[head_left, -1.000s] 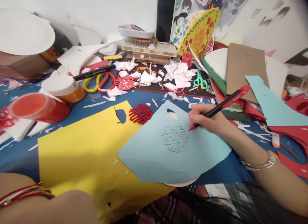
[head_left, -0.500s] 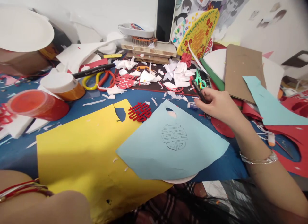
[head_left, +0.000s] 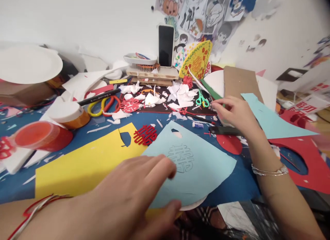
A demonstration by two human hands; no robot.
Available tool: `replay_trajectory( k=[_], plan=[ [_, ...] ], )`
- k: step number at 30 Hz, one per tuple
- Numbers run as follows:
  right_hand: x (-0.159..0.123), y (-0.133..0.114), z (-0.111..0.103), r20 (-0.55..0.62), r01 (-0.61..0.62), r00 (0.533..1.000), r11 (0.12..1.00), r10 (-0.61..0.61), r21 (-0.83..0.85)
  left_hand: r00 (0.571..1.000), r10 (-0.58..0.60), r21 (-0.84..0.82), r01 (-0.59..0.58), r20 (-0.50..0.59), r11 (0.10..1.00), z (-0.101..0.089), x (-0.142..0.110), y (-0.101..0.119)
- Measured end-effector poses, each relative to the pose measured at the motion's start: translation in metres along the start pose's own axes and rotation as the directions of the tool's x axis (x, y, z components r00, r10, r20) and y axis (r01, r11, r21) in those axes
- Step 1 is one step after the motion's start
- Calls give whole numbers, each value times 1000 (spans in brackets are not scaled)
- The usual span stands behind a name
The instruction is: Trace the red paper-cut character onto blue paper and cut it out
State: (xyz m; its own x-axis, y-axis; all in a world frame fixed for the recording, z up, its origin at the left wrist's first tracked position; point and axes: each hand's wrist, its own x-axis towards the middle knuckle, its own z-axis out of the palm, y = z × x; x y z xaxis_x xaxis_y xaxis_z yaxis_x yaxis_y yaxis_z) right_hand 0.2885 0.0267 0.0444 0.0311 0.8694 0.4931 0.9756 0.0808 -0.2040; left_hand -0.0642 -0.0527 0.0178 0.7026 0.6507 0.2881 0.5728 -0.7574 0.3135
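My left hand (head_left: 134, 192) hovers over the yellow paper (head_left: 85, 164) and the near-left part of the light blue paper (head_left: 206, 171), thumb apart from curled fingers, holding nothing visible. A double-happiness character is drawn in outline on the light blue sheet, which has a small hole at its top corner. A red cut-out character (head_left: 145, 135) lies between the sheets. Farther right, my right hand (head_left: 233, 114) has its fingertips pinched together; what they hold, if anything, I cannot make out. A black handle (head_left: 225, 130) lies just under this hand, partly hidden by it.
Green scissors (head_left: 202, 99), a dark pen (head_left: 199, 118) and a glue stick (head_left: 197, 125) lie by white paper scraps. Orange-and-yellow-handled scissors (head_left: 104, 106) and a red jar (head_left: 43, 135) are at left. A phone (head_left: 165, 45) stands at the back; red paper (head_left: 314, 167) lies right.
My left hand has come in from the lower left over the papers. My right hand has let go of the dark pen, which now lies on the table. The view has tilted up.
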Motion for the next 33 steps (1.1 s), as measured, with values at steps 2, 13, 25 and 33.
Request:
replay_trajectory(
  k=[2,13,25,33],
  plan=[
    [2,10,-6,-48,-94,995,995,93,-19,989,103,225,-124,103,966,-3,30,1],
    [29,-1,46,205,-63,974,984,97,-168,928,-196,235,123,318,964,3,59,-5],
    [102,-13,60,398,-388,767,858,503,-337,937,-259,-597,349,234,722,4,72,-19],
    [104,-4,43,431,-417,770,883,469,-215,950,-279,-835,263,138,484,-2,98,-50]
  ],
)
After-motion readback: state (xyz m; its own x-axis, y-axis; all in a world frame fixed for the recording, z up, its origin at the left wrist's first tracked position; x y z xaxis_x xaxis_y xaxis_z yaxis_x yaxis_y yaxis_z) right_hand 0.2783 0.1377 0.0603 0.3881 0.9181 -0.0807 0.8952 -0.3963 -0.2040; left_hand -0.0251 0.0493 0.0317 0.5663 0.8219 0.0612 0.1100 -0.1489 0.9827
